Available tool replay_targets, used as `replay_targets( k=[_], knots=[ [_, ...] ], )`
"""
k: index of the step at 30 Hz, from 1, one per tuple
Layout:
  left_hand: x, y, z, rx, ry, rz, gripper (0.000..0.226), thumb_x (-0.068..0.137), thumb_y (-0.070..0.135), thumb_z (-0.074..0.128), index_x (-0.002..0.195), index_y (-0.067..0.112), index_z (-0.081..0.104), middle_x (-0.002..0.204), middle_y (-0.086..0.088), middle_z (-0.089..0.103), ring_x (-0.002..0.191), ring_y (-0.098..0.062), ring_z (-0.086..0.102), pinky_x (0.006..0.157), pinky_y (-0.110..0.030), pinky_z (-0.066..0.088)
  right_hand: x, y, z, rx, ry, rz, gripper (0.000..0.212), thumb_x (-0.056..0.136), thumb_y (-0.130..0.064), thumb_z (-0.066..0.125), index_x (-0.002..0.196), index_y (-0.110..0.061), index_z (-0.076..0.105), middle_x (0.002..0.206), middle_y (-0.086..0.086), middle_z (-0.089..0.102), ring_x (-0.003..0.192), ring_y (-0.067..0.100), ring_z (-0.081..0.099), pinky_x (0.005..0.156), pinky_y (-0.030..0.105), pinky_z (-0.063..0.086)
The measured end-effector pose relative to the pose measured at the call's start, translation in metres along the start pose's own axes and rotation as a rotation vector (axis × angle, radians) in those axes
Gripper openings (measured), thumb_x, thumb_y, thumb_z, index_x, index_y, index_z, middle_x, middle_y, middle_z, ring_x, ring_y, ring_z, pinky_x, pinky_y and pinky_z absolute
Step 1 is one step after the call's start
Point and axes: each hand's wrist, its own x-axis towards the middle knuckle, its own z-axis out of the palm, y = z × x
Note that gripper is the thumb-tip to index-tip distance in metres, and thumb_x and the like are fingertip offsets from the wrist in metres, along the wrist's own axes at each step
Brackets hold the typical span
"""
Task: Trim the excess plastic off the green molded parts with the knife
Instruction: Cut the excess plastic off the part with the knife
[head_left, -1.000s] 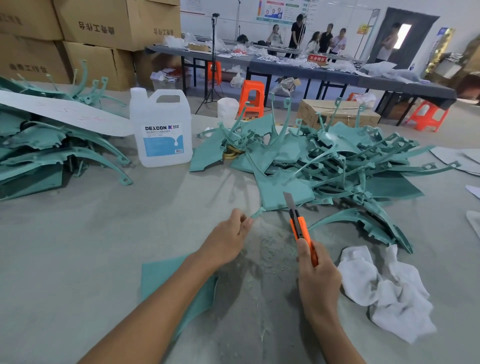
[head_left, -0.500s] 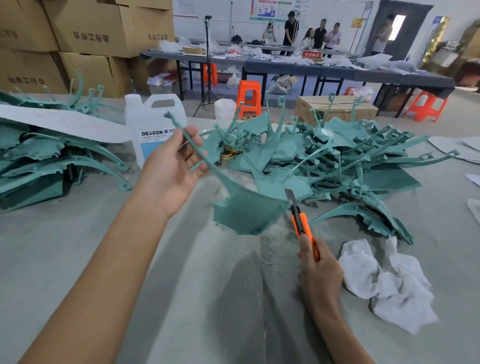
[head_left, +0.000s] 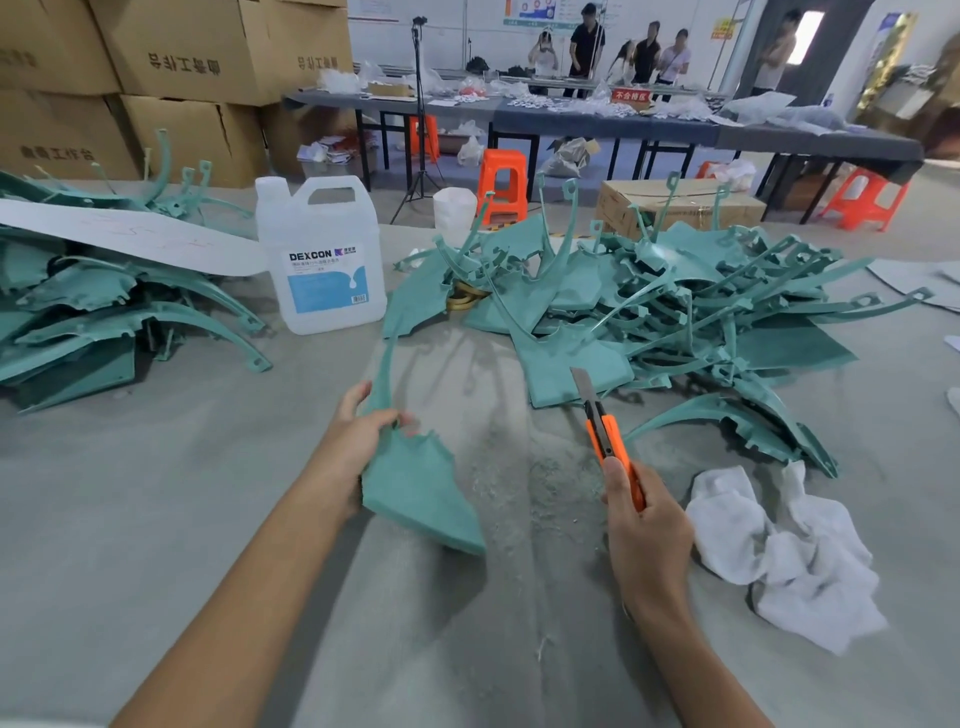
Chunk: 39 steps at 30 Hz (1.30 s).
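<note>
A grey work table (head_left: 156, 519) fills the room in front of the person, dusted with pale shavings (head_left: 514, 467) down its middle. On the far right side lies a big tangled heap of green molded parts (head_left: 675, 312), thin curved arms sticking up out of it. A second, flatter pile of green parts (head_left: 104, 322) sits at the left edge, with a long white sheet (head_left: 130, 239) resting across its top. Between the two piles stands a translucent jug (head_left: 324, 260) with a blue label. A crumpled white cloth (head_left: 779, 551) lies near the right forearm.

The left hand (head_left: 358, 441) is clenched around one green part (head_left: 421, 493), gripping it where the broad flat panel narrows into a long thin arm; the panel hangs toward the person, low over the table. The right hand (head_left: 644, 525) is wrapped tight around an orange utility knife (head_left: 608, 441), thumb on the slider, blade extended and pointing away toward the big heap, apart from the held part.
</note>
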Motion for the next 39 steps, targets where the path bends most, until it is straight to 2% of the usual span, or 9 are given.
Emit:
replay_targets(
  k=[5, 10, 16, 21, 24, 27, 31, 34, 39],
  knots=[
    [-0.018, 0.013, 0.009, -0.111, 0.187, 0.116, 0.06, 0.095, 0.015, 0.045, 0.146, 0.041, 0.025, 0.107, -0.005, 0.059, 0.071, -0.019, 0.062, 0.053, -0.028, 0.056, -0.001, 0.0, 0.0, 0.009, 0.001, -0.012, 0.034, 0.098, -0.062, 0.047, 0.082, -0.035, 0.059, 0.06, -0.003, 0.057, 0.05, 0.014, 0.051, 0.053, 0.04, 0.046],
    [-0.041, 0.02, 0.013, 0.244, 0.04, 0.264, 0.06, 0.075, 0.025, 0.041, 0.13, 0.046, 0.05, 0.147, -0.005, 0.039, 0.127, -0.025, 0.052, 0.108, -0.05, 0.045, 0.0, -0.001, 0.0, 0.004, -0.002, -0.011, 0.035, 0.098, -0.06, 0.048, 0.082, -0.033, 0.06, 0.061, -0.001, 0.059, 0.053, 0.018, 0.056, 0.056, 0.044, 0.05],
    [-0.048, 0.021, 0.018, 0.284, -0.103, 0.18, 0.056, 0.083, -0.007, 0.033, 0.115, 0.02, 0.071, 0.123, -0.004, 0.069, 0.109, -0.016, 0.066, 0.095, -0.033, 0.054, -0.001, -0.003, -0.002, 0.029, -0.017, 0.0, 0.03, 0.099, -0.058, 0.05, 0.084, -0.034, 0.061, 0.058, -0.001, 0.056, 0.051, 0.019, 0.055, 0.054, 0.046, 0.051],
    [-0.056, 0.025, 0.013, 0.101, -0.398, -0.008, 0.062, 0.084, -0.02, 0.024, 0.123, 0.007, 0.064, 0.134, -0.004, 0.061, 0.118, -0.017, 0.063, 0.081, -0.027, 0.061, -0.001, -0.006, -0.002, 0.055, -0.007, 0.007, 0.029, 0.1, -0.055, 0.051, 0.084, -0.033, 0.062, 0.056, -0.006, 0.054, 0.048, 0.009, 0.047, 0.051, 0.039, 0.044],
    [-0.06, 0.02, 0.012, 0.666, -0.445, 0.224, 0.058, 0.098, -0.003, 0.046, 0.143, 0.034, 0.051, 0.147, 0.005, 0.043, 0.135, -0.015, 0.045, 0.093, -0.033, 0.056, -0.001, -0.008, -0.003, 0.04, 0.004, -0.007, 0.029, 0.1, -0.053, 0.051, 0.082, -0.032, 0.061, 0.058, -0.006, 0.055, 0.05, 0.01, 0.047, 0.052, 0.039, 0.044],
    [-0.062, 0.012, 0.016, 1.354, -0.201, 0.683, 0.044, 0.088, 0.043, 0.072, 0.128, 0.044, 0.053, 0.151, 0.0, 0.027, 0.139, -0.023, 0.024, 0.114, -0.042, 0.031, -0.001, -0.008, -0.003, 0.041, -0.001, -0.001, 0.027, 0.099, -0.055, 0.05, 0.085, -0.035, 0.062, 0.06, -0.001, 0.058, 0.05, 0.009, 0.049, 0.053, 0.04, 0.046],
    [-0.067, 0.018, 0.028, 1.48, -0.246, 0.95, 0.023, 0.096, 0.054, 0.051, 0.096, 0.033, 0.043, 0.115, 0.01, 0.053, 0.113, -0.024, 0.053, 0.086, -0.037, 0.033, -0.001, -0.01, -0.004, 0.046, -0.001, 0.002, 0.028, 0.098, -0.057, 0.049, 0.089, -0.034, 0.064, 0.06, -0.003, 0.059, 0.052, 0.01, 0.053, 0.053, 0.036, 0.046],
    [-0.061, 0.024, 0.028, 1.542, -0.219, 0.882, 0.017, 0.104, 0.046, 0.036, 0.1, 0.03, 0.03, 0.078, 0.005, 0.05, 0.078, -0.034, 0.058, 0.062, -0.039, 0.038, -0.001, -0.013, -0.005, 0.048, -0.007, 0.015, 0.025, 0.099, -0.054, 0.052, 0.091, -0.033, 0.062, 0.062, -0.004, 0.057, 0.056, 0.011, 0.053, 0.058, 0.039, 0.047],
    [-0.045, 0.026, 0.027, 1.669, -0.152, 0.685, 0.017, 0.108, 0.037, 0.03, 0.096, 0.025, 0.025, 0.075, -0.005, 0.049, 0.071, -0.034, 0.051, 0.059, -0.04, 0.035, -0.013, -0.027, 0.002, 0.085, -0.178, 0.066, 0.009, 0.102, -0.035, 0.05, 0.106, -0.034, 0.058, 0.072, -0.002, 0.062, 0.063, 0.018, 0.063, 0.062, 0.044, 0.056]
  ],
)
